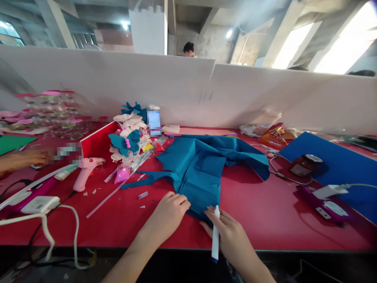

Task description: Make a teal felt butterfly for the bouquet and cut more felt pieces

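A creased teal felt sheet (pixel 203 169) lies across the middle of the red table, with jagged cut edges and a narrow strip reaching left. At its near left corner, the curled fingers of my left hand (pixel 173 208) are closed on the edge; the fingertips are partly hidden. My right hand (pixel 229 230) is at the near right corner, its fingers on the felt and thumb beneath. A white marker (pixel 216 236) with a dark blue end is tucked against the fingers of that same hand, pointing toward the table's front edge.
Left of the felt are a glue gun (pixel 85 171), teal and white fabric flowers (pixel 125 141), a phone (pixel 154 122) and wires. A co-worker's hand (pixel 35 157) is at far left. On the right stand a jar (pixel 306 165), a purple power strip (pixel 322 206) and a blue board (pixel 309 145).
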`<action>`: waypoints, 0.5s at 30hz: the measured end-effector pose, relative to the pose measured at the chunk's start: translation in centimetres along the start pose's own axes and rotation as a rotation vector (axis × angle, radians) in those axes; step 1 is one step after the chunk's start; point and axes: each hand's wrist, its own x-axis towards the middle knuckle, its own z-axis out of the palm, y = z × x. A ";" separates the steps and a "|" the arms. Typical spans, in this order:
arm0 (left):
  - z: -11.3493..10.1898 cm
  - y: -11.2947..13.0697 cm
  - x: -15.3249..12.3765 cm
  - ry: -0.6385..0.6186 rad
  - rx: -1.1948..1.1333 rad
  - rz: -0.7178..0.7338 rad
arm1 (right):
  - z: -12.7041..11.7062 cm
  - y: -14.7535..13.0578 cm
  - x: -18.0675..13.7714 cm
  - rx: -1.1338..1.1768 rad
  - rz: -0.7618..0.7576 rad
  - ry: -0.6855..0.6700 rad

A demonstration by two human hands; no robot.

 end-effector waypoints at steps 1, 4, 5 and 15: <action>-0.2 -0.1 0.2 -0.007 -0.012 0.009 | 0.2 -0.4 -0.2 -0.027 -0.012 0.020; -0.9 -0.5 0.6 -0.015 -0.061 0.024 | 0.5 -0.6 -0.2 -0.025 0.011 0.049; -1.0 -0.8 0.7 -0.017 -0.076 0.027 | 0.6 -0.5 -0.1 -0.007 0.038 0.054; -1.6 -3.1 1.5 -0.034 -0.064 0.134 | 1.5 -0.3 -0.9 0.113 0.204 0.089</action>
